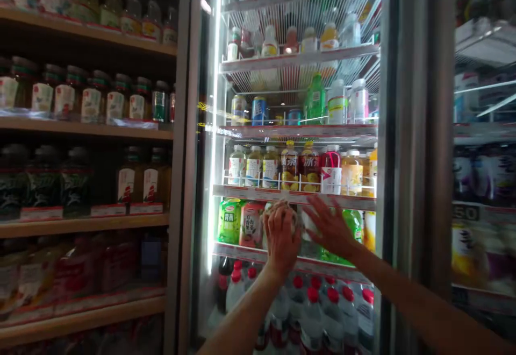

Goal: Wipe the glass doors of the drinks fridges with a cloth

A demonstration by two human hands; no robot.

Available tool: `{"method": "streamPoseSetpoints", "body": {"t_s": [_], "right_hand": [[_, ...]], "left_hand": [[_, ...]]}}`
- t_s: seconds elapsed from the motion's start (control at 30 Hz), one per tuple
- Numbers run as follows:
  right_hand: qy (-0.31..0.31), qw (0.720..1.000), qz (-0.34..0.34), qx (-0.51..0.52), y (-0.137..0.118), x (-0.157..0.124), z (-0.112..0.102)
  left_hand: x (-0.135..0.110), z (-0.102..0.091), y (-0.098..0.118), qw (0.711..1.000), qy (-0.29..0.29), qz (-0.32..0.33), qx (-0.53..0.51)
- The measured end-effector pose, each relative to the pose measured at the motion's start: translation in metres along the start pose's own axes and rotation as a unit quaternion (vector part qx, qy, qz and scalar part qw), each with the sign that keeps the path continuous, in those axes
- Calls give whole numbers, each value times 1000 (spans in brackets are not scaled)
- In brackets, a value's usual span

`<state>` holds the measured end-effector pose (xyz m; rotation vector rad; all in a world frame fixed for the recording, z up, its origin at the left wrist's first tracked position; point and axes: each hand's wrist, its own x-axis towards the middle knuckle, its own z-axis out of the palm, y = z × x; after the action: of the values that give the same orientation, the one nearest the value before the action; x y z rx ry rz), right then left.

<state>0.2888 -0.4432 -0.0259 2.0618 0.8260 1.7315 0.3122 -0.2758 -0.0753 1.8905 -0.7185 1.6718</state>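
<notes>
Both my arms reach into a lit, open drinks fridge. My left hand [282,235] is closed around a pale bottle [282,211] on the second shelf from the bottom [242,251], next to a pink-labelled bottle [251,225] and a green one [229,220]. To its right, my right hand [331,226] has its fingers spread flat against the bottles in the same row, in front of a green bottle [353,222]. Motion blurs both hands a little.
Above are wire shelves [298,56] with juice and tea bottles [290,167]; below stand red-capped water bottles [322,312]. Wooden shelves [84,223] of dark bottles fill the left. A metal fridge frame [415,129] and another glass-fronted fridge [484,156] are on the right.
</notes>
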Motion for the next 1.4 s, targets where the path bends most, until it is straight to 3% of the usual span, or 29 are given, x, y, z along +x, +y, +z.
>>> {"method": "streamPoseSetpoints", "body": {"t_s": [0.1, 0.17, 0.3, 0.37, 0.47, 0.6, 0.7, 0.77, 0.87, 0.97, 1.03, 1.13, 1.2, 1.23, 1.3, 1.37, 1.4], "right_hand": [[9, 997, 68, -45, 29, -9, -12], [-1, 995, 83, -51, 37, -12, -15], [-11, 994, 90, -64, 33, -13, -15], [-10, 994, 91, -65, 30, -11, -14], [-2, 993, 98, -67, 27, -10, -14], [13, 992, 97, -81, 26, -11, -13], [12, 991, 95, -90, 26, -12, -13], [7, 991, 99, -92, 25, -12, -13], [-2, 990, 107, -92, 24, -11, -13], [-5, 989, 115, -88, 24, -11, -13], [-6, 990, 117, -82, 24, -10, -13], [-4, 991, 112, -76, 24, -11, -13], [4, 991, 110, -72, 25, -11, -13], [7, 991, 110, -71, 25, -11, -13], [5, 991, 110, -69, 25, -11, -13], [2, 991, 110, -70, 25, -10, -14], [2, 991, 110, -72, 25, -10, -14]], "left_hand": [[9, 10, -8, 999, 10, 40, 18], [8, 3, -33, 998, 29, 41, 32], [0, -34, -103, 983, 128, -99, 83], [-4, -45, -120, 976, 150, -130, 93], [-9, -35, -100, 988, 107, -83, 78], [-11, -4, -42, 994, 2, 93, 64], [-8, -5, -38, 980, -43, 183, 62], [-5, -19, -63, 985, -27, 156, 69], [5, -38, -111, 994, 57, 2, 94], [16, -36, -123, 977, 155, -107, 100], [19, -23, -101, 980, 163, -85, 82], [17, -1, -50, 996, 57, 53, 40], [14, 6, -29, 990, -18, 140, 20], [13, 5, -28, 985, -41, 168, 17], [13, -6, -47, 984, -51, 171, 25], [18, -23, -83, 995, -3, 93, 46], [21, -31, -102, 996, 57, 30, 56]]}}
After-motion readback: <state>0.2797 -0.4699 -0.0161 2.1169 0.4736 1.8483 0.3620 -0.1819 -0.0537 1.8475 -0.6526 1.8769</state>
